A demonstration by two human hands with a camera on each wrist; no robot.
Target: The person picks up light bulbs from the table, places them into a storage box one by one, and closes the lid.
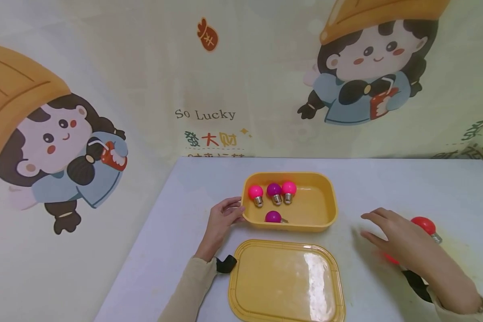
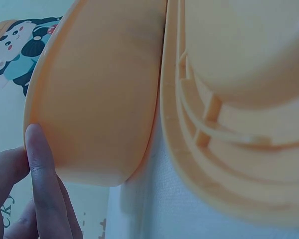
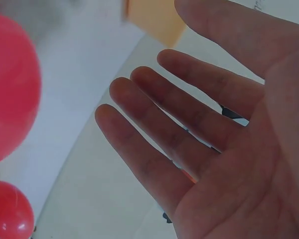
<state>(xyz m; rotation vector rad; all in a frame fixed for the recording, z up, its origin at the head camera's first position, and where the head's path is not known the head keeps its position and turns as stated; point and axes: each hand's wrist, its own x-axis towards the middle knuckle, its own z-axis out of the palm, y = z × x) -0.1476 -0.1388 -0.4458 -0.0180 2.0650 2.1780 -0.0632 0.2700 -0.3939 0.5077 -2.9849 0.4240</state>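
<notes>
A yellow plastic box (image 1: 314, 201) holds several round bulbs with silvery screw bases. Among them are a pink bulb (image 1: 255, 192), a second pink bulb (image 1: 289, 188), a purple bulb (image 1: 274, 190) and another purple bulb (image 1: 273, 217) near the front wall. My left hand (image 1: 224, 219) touches the box's left end, fingertips against the wall and rim. My right hand (image 1: 402, 241) hovers right of the box, fingers apart and nothing in them. Beside it lies a red bulb (image 1: 424, 225); a second red bulb (image 1: 391, 258) is mostly hidden beneath the hand.
A yellow lid (image 1: 273, 281) lies on the white table (image 1: 201, 179) in front of the box, close to the left wrist's black strap (image 1: 226, 264). A printed cloth (image 1: 265, 89) with cartoon figures hangs behind the table and at its left.
</notes>
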